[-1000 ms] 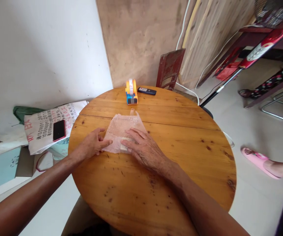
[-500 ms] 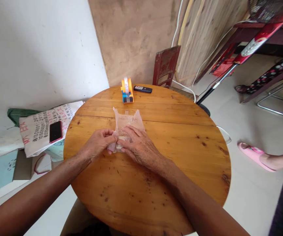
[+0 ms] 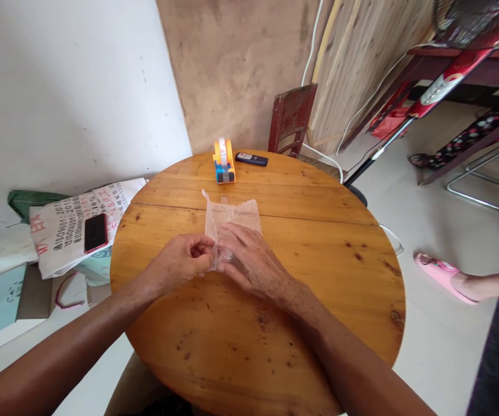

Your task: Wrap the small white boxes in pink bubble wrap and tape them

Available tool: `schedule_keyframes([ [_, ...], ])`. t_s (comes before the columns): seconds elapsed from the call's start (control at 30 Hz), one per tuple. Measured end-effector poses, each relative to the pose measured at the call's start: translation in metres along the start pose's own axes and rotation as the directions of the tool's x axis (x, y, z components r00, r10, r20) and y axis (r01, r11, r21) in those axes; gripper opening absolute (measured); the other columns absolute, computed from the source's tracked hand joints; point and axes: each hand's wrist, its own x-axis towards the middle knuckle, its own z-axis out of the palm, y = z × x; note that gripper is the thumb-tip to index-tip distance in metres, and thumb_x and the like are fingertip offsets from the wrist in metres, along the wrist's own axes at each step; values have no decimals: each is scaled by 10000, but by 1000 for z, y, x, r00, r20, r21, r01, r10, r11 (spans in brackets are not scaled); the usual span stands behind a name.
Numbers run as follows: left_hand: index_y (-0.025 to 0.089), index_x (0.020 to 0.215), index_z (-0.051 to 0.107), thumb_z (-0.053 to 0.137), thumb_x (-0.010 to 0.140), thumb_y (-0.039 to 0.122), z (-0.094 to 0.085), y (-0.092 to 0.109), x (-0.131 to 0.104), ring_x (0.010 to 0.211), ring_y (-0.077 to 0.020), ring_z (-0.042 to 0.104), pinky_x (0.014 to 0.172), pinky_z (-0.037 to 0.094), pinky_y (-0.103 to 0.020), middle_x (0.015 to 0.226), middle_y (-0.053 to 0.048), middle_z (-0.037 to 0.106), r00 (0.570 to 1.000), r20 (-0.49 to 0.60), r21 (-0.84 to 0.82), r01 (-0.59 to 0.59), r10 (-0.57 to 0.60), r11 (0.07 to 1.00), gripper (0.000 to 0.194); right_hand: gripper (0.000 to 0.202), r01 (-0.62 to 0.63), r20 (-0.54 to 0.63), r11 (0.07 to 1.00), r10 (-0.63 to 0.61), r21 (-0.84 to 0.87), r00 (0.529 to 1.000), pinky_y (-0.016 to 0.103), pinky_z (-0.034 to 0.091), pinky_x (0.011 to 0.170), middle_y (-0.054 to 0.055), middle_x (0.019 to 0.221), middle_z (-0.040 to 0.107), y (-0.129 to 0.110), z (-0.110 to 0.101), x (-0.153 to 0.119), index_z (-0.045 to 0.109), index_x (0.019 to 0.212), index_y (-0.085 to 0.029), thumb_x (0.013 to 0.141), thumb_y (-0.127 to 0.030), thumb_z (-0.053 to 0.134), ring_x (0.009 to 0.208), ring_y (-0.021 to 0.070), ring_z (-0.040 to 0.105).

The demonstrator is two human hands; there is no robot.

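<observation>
A crinkled sheet of clear bubble wrap lies on the round wooden table, its far left corner standing up. Part of it is folded over near my fingers; what is inside the fold, if anything, I cannot make out. My left hand pinches the left edge of the bubble wrap between thumb and fingertips. Across the near part of the wrap rests my right hand, fingers stretched out and thumb apart, pressing on it.
Beyond the wrap stand an orange and blue tape dispenser and a dark remote-like device. Left of the table, a phone lies on a printed white bag. A red chair touches the far side. At right, another person's foot wears a pink slipper.
The right corner of the bubble wrap, raised before, now lies flatter. My left hand has shifted slightly right along the wrap's edge. The whitish folded part is more covered by my right hand.
</observation>
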Motion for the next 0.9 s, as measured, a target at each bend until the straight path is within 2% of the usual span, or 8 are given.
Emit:
schedule_keyframes([
  [0.13,168,888,681,574,739,250,3,-8,2,574,-118,535,547,423,-232,647,18,607,980,-85,325,-145,182,934,201,361,-98,-33,991,101,91,994,461,445,976,142,1233,628,4,-5,-1,551,1229,-183,899,-326,587,1150,270,565],
  [0.3,178,918,686,578,801,242,6,-14,6,541,-109,499,561,393,-233,608,32,582,945,-107,525,-209,308,825,171,296,-255,-43,948,268,189,963,347,486,797,53,929,698,7,-1,0,571,1166,-202,879,-271,589,853,203,634],
  [0.37,180,940,689,587,824,258,7,-18,7,573,-119,515,581,398,-243,664,11,604,921,-106,623,-232,375,747,173,217,-276,-44,939,290,204,956,314,480,748,38,882,697,8,3,1,602,1090,-211,879,-256,575,807,186,631],
  [0.43,185,951,695,575,855,273,8,-22,7,625,-134,541,602,408,-254,756,-18,628,879,-76,708,-286,471,646,177,166,-278,-43,935,295,221,955,303,479,740,36,886,702,9,5,1,618,1039,-212,893,-263,558,797,176,630],
  [0.57,191,930,701,535,900,247,7,-30,9,724,-157,570,662,439,-268,830,-42,625,764,24,761,-432,645,484,177,189,-294,-31,927,309,232,950,311,488,757,52,948,705,13,-1,1,623,1052,-200,908,-298,550,846,182,638],
  [0.7,189,896,701,540,894,228,4,-34,11,746,-160,527,671,432,-271,833,-45,584,676,65,792,-482,734,374,166,330,-393,-18,906,401,158,916,323,503,720,86,1053,691,16,-23,-3,615,1132,-189,882,-403,598,899,213,644],
  [0.8,186,887,699,529,894,215,3,-33,12,743,-154,500,664,419,-266,826,-43,560,653,98,792,-508,751,339,172,469,-504,13,863,504,34,864,334,505,673,103,1068,688,15,-39,-12,601,1191,-186,835,-489,643,824,219,651],
  [0.9,180,876,692,520,883,191,3,-33,14,747,-157,497,674,424,-270,846,-49,566,650,108,769,-534,752,351,173,529,-589,69,807,590,-39,804,313,480,612,83,968,702,11,-42,-23,587,1215,-184,823,-535,643,700,194,639],
])
